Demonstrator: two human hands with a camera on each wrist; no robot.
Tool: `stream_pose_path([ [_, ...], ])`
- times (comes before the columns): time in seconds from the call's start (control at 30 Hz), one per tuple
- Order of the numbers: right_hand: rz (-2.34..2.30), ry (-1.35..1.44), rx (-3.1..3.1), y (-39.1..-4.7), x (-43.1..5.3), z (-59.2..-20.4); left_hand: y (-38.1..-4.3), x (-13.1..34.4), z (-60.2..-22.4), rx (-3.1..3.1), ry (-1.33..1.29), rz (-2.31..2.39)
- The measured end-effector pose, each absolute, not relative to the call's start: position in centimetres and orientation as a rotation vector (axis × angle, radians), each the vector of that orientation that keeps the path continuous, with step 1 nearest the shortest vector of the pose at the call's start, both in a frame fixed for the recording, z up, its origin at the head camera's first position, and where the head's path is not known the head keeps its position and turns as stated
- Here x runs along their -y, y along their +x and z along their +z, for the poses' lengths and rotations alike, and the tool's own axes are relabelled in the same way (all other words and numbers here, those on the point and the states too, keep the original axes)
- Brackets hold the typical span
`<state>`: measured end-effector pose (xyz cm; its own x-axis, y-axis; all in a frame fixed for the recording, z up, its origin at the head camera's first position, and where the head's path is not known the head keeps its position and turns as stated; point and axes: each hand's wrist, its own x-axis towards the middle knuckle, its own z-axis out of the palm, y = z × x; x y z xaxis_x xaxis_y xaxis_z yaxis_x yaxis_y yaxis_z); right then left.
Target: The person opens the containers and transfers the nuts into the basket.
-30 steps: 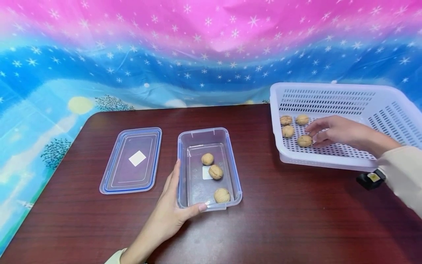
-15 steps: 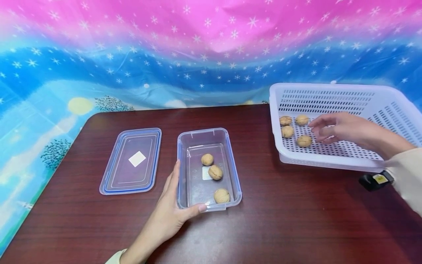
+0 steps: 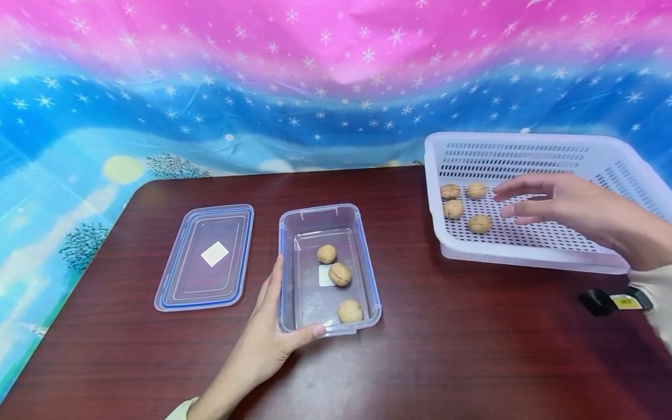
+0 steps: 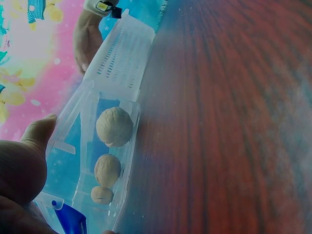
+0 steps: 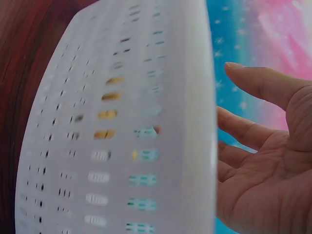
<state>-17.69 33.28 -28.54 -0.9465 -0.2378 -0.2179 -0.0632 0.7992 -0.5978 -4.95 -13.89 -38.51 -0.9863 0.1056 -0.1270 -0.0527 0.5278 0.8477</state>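
A clear plastic food container holds three walnuts, such as the middle walnut. My left hand grips its near left corner, fingers along the left wall and thumb on the front rim. The left wrist view shows the same walnuts through the clear wall. My right hand hangs over the white basket, its fingers parted and nothing between them. Just left of its fingertips lies a walnut, with several more by the basket's left wall. In the right wrist view the basket side partly hides the fingers.
A clear lid with a blue seal and a white label lies left of the container. Behind the dark wooden table hangs a snowflake-patterned cloth. The basket stands at the back right.
My right hand has drawn back to the right from the walnuts, and its fingers have spread. The left hand keeps its grip on the container. The walnuts stay where they were.
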Motion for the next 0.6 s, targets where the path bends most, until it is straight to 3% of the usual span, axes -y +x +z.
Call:
stream_pose_path([
  [0.6, -1.111, -0.276, -2.742, -14.1, -28.5, -27.4, -4.9, 14.0, -38.7, -2.575, 0.022, 1.469],
])
